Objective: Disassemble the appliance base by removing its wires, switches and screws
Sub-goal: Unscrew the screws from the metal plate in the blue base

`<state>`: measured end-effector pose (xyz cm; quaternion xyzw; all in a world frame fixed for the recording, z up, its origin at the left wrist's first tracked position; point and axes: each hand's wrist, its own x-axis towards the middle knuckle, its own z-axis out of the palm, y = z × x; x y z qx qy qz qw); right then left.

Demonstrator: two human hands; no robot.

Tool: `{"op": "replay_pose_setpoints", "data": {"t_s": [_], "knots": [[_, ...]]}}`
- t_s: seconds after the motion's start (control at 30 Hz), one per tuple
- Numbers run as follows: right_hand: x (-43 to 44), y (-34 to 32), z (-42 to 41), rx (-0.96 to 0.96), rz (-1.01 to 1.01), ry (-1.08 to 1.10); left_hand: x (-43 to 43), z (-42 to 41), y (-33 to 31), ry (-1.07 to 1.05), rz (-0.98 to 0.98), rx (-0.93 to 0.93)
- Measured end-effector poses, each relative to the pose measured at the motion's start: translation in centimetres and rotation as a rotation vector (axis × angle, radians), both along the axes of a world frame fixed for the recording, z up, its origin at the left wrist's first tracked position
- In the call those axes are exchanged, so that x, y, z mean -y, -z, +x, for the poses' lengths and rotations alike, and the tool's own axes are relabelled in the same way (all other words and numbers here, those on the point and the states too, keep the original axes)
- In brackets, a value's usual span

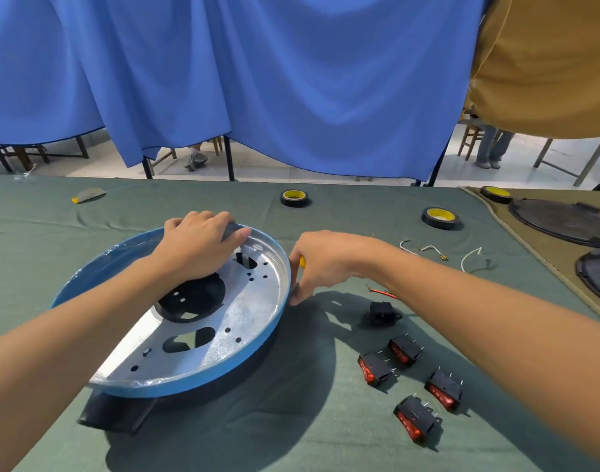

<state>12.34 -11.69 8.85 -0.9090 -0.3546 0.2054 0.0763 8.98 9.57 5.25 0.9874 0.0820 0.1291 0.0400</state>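
Tablecloth (291, 420) green, curtain (291, 80) blue; left hand (203, 240) grips base (251, 321), right hand (322, 264) grips yellow tool (302, 261).

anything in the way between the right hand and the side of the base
Nothing visible. The right hand, holding a yellow-handled tool, is right at the outer wall of the base. The removed switches lie on the cloth nearer the camera, off to the side.

Print on the tape rolls (294, 203) is unreadable.
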Motion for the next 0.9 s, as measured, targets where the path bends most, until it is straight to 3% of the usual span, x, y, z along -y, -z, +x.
{"op": "replay_pose_setpoints", "data": {"t_s": [0.2, 0.33, 0.9], "knots": [[-0.2, 1.4, -0.5, 0.151, 0.098, 0.015, 1.7, -1.0, -0.8, 0.169, 0.070, -0.006], [0.2, 1.6, -0.6, 0.143, 0.109, 0.021, 2.6, -1.4, -1.2, 0.270, 0.110, -0.021], [0.2, 2.4, -1.3, 0.134, 0.084, 0.079, 2.8, -1.8, -0.9, 0.267, 0.157, -0.062]]}}
